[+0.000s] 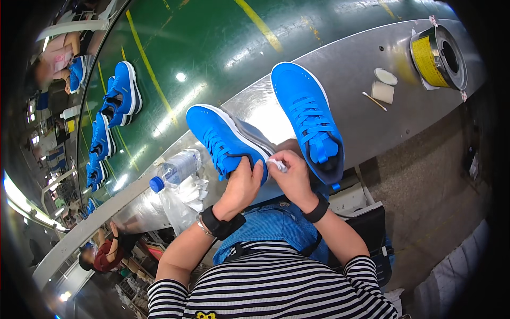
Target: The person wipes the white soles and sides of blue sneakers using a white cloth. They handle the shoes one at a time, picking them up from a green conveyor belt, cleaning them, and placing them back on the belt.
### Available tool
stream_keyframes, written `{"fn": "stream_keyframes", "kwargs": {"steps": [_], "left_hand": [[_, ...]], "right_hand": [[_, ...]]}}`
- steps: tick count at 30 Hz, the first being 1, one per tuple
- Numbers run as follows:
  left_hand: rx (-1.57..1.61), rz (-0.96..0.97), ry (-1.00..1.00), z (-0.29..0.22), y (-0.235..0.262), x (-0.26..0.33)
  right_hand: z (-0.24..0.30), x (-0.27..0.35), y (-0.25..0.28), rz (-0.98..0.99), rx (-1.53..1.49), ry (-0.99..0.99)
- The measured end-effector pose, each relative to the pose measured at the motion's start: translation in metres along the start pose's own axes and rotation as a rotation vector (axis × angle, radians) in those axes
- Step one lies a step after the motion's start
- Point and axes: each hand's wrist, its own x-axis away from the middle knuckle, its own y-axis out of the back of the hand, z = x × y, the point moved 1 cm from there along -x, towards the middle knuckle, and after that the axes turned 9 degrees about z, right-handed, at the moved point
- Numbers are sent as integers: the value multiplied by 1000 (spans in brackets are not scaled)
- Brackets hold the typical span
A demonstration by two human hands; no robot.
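Observation:
A blue sneaker (212, 130) with a white sole lies tilted on the metal bench. My left hand (243, 183) grips it at the heel, thumb along the collar. Pinched in the fingers of my right hand (294, 178) is a crumpled white cloth or tissue (278, 165), held against the heel end of the sole. Just right of that hand stands the matching blue sneaker (311, 114), laced, its toe pointing away from me and nothing holding it.
Left of me, a clear bottle with a blue cap (156, 184) lies by a plastic bag of white scraps (188, 194). A cotton swab (374, 101), a small cream-coloured pot (382, 91) and a yellow-labelled tin (431, 59) sit at right. More blue sneakers (126, 93) line the green belt (196, 48); other people work beyond.

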Motion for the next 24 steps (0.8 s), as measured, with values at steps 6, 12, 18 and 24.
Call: {"fn": "stream_keyframes", "kwargs": {"steps": [6, 12, 18, 24], "left_hand": [[-9, -13, 3, 2, 0, 0], [-19, -6, -7, -1, 0, 0], [-22, -31, -20, 1, 0, -1], [-25, -11, 5, 3, 0, -2]], "right_hand": [[-1, -1, 3, 0, 175, 206], [7, 1, 3, -15, 312, 335], [9, 12, 3, 0, 339, 342], [5, 6, 3, -11, 370, 379]]}}
